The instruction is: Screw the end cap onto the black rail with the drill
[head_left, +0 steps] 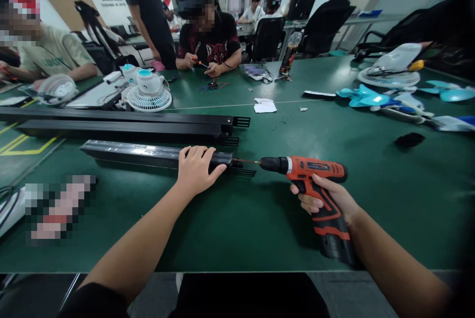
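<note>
In the head view my right hand point(330, 197) is wrapped round the grip of an orange and black cordless drill point(317, 168). Its chuck points left, and a thin bit reaches toward the slotted end point(241, 172) of a long black bar-shaped housing point(137, 154). Whether the bit touches that end I cannot tell. My left hand point(198, 169) lies over the housing near this end, fingers curled over its far side and thumb along the top, pressing it on the green table point(282, 239).
Two more long black housings point(122, 127) lie just behind. Fan parts point(148, 95) stand back left; blue fan blades point(365, 96) lie at right. White paper point(264, 106) and a small black piece point(409, 140) rest on the table. Across it, a person point(210, 41) holds a screwdriver point(200, 63).
</note>
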Action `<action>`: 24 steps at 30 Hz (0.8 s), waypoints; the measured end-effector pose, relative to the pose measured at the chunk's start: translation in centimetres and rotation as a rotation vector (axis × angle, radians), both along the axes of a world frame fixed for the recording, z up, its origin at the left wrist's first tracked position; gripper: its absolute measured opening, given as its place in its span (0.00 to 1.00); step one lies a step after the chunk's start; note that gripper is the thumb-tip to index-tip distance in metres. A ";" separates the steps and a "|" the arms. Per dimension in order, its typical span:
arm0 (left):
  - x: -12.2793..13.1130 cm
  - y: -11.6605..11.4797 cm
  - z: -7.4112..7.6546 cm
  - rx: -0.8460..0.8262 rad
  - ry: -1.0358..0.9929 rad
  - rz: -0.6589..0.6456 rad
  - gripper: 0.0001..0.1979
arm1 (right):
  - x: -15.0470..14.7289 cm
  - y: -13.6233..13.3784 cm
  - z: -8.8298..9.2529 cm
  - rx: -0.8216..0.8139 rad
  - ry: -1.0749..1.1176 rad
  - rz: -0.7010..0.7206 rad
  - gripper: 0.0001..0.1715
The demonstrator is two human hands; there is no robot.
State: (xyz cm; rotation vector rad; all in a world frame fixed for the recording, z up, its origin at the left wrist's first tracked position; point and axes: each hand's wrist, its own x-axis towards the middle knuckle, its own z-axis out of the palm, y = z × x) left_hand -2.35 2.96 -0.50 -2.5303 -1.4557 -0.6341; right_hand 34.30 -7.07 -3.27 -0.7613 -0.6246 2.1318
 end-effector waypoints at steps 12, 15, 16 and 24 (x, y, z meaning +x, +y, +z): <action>0.0 -0.4 -0.2 0.004 -0.043 0.023 0.27 | 0.1 0.2 -0.3 -0.023 0.006 0.026 0.24; -0.1 -0.4 -0.3 0.015 -0.028 0.034 0.30 | 0.0 0.1 -0.1 -0.022 -0.002 0.015 0.24; -0.1 -0.4 -0.3 0.022 -0.024 0.039 0.31 | 0.0 0.1 0.0 -0.018 -0.003 0.012 0.24; -0.3 -0.2 -0.3 0.013 0.012 0.034 0.31 | -0.1 0.0 0.1 0.005 -0.005 0.006 0.24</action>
